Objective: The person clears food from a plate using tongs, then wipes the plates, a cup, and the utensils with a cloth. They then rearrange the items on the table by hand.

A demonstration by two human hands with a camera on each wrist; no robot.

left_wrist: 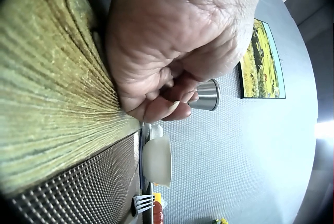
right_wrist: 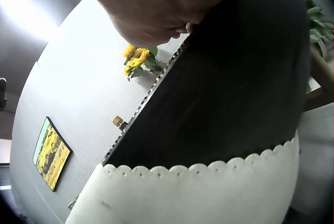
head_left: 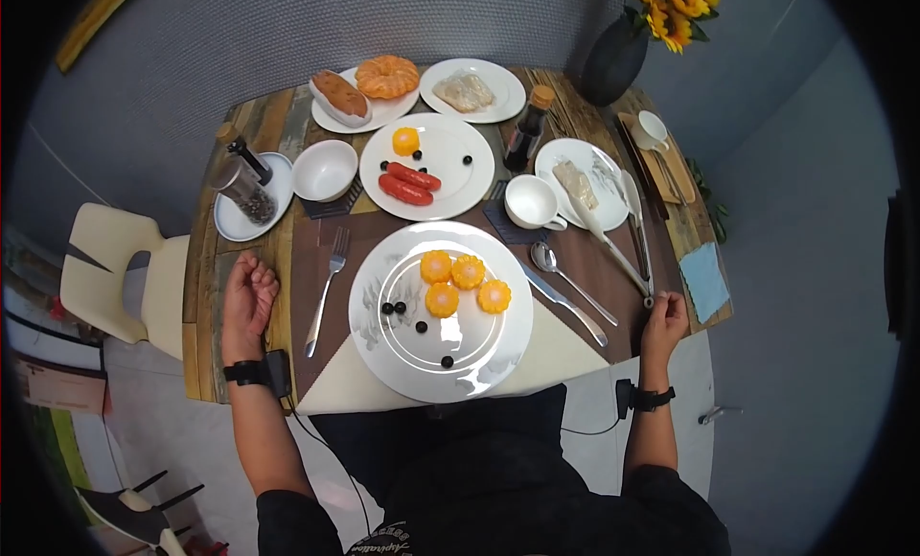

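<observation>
My left hand (head_left: 251, 292) rests palm up on the wooden tabletop, left of the brown placemat (head_left: 316, 225). Its fingers are loosely curled around nothing, and the left wrist view shows the same hand (left_wrist: 172, 52) close up. On the other side, my right hand (head_left: 663, 321) lies at the table's front right edge, fingers loosely bent. Close beside its fingertips is the joined end of metal tongs (head_left: 623, 262), which lean on a plate. Between the hands stands a large plate (head_left: 383, 268) with yellow flower-shaped pieces (head_left: 442, 299) and several black balls (head_left: 422, 327).
A fork (head_left: 329, 292) lies left of the large plate; a knife (head_left: 565, 302) and spoon (head_left: 575, 283) lie right. Behind are a sausage plate (head_left: 470, 187), a bowl (head_left: 325, 171), a cup (head_left: 530, 203), a dark bottle (head_left: 525, 134) and a pepper grinder (head_left: 244, 194). A blue cloth (head_left: 704, 283) hangs near the right edge.
</observation>
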